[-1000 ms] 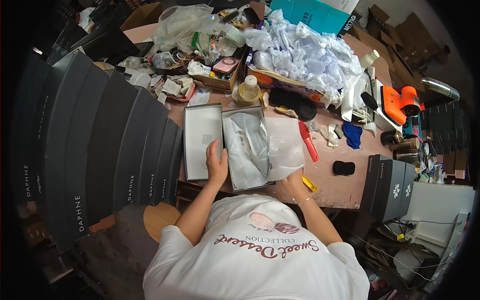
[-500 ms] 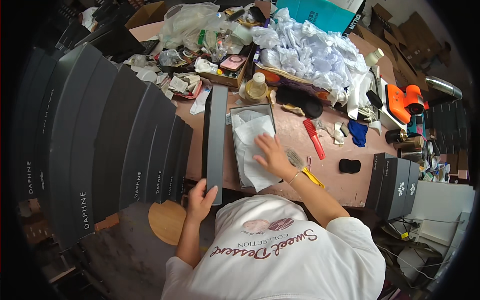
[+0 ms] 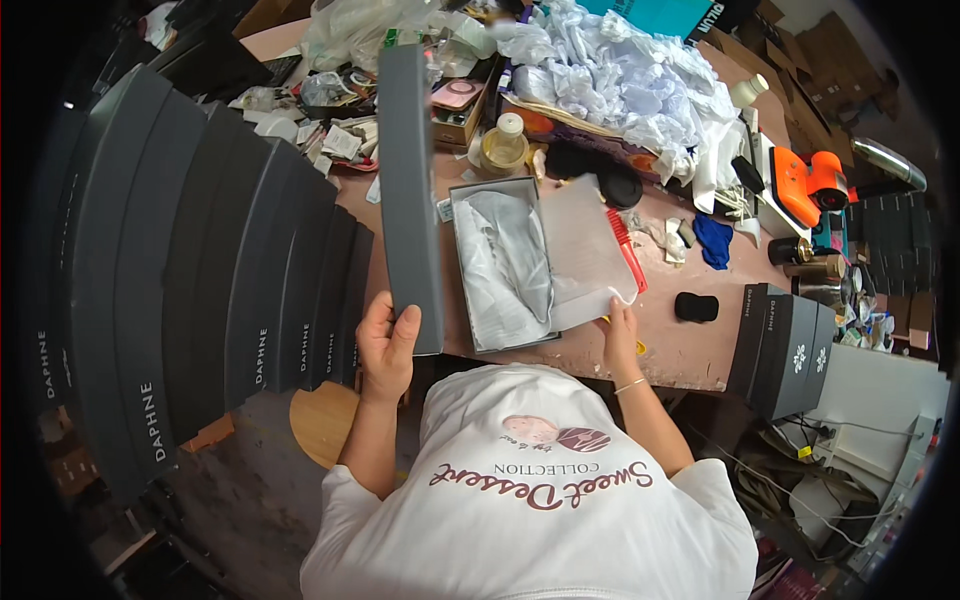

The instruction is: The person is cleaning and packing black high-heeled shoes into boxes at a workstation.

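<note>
Two hands at work over one cluttered pink table [image 3: 690, 350].

Item 1: lid [image 3: 408, 190], dark grey, long and narrow as seen edge-on. Its long axis runs from 6 o'clock to 12 o'clock, near end toward the person, far end pointing at the clutter at the table's back. It stands on its side just left of the box. The left hand [image 3: 385, 345] grasps its near end, thumb on the right face, fingers wrapped behind.

Item 2: box [image 3: 500, 262], grey, open, lying flat on the table at the centre. Its long axis also runs 6 to 12 o'clock, roughly parallel to the lid. White tissue [image 3: 505, 265] fills it.

Item 3: sheet [image 3: 585, 250], pale and translucent, spread at 3 o'clock of the box, overlapping its right rim. The right hand [image 3: 620, 335] pinches the sheet's near corner at its 6 o'clock edge; a thin bracelet shows on the wrist.

Item 4: red comb [image 3: 627, 250], touching the sheet's right edge, long axis 5 to 11 o'clock.

Item 5: black pad [image 3: 697, 306], on the table at 3 o'clock of the right hand, apart from it.

Item 6: row of dark boxes [image 3: 200, 260], stacked on edge at 9 o'clock of the lid.

Item 7: heap of white wrapping [image 3: 630, 85], at 1 o'clock of the box, well apart.

Item 8: orange tool [image 3: 812, 185], at 3 o'clock, far side of the table.
</note>
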The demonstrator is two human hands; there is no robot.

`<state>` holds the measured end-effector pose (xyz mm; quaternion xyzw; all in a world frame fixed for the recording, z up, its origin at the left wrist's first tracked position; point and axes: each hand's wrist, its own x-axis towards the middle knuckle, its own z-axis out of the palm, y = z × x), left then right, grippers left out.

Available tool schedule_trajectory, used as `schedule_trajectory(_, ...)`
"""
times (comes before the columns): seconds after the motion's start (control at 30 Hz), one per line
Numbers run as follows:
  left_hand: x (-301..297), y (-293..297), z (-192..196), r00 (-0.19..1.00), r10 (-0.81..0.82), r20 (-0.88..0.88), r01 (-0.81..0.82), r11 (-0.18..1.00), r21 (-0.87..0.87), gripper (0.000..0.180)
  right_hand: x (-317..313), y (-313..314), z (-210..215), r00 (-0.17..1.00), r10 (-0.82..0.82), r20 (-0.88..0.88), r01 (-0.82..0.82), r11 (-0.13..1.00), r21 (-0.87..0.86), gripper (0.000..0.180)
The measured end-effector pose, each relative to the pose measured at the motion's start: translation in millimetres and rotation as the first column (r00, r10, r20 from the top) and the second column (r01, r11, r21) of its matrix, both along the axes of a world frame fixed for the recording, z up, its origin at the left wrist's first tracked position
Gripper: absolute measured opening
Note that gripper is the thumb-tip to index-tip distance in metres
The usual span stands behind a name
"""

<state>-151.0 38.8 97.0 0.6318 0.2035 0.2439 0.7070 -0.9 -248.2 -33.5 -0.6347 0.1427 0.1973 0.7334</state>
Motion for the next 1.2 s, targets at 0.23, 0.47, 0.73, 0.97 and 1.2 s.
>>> schedule_trajectory(0.23, 3, -10, -10, 1.000, -0.012, 0.017, 0.013, 0.999, -0.045, 0.016, -17, -17, 59, 0.604, 0.796, 0.049, -0.708, 0.563, -0.426, 0.019)
schedule_trajectory(0.47, 5, -18, 0, 0.997, -0.070, 0.030, 0.073, 0.993, -0.096, 0.016, 57, 72, 12, 0.459, 0.875, 0.153, -0.275, 0.304, -0.912, 0.024)
schedule_trajectory(0.73, -9, -23, -3, 0.999, -0.049, -0.010, 0.047, 0.990, -0.134, 0.015, 61, 65, -40, 0.728, 0.670, 0.145, -0.496, 0.661, -0.563, 0.019)
schedule_trajectory(0.97, 6, -25, -7, 0.995, -0.096, 0.004, 0.095, 0.980, -0.174, 0.015, 63, 49, -31, 0.873, 0.470, 0.127, -0.394, 0.835, -0.384, 0.015)
schedule_trajectory(1.2, 29, -28, -1, 0.984, -0.178, 0.005, 0.176, 0.969, -0.172, 0.017, 52, 66, -35, 0.722, 0.621, 0.306, -0.341, 0.703, -0.624, 0.017)
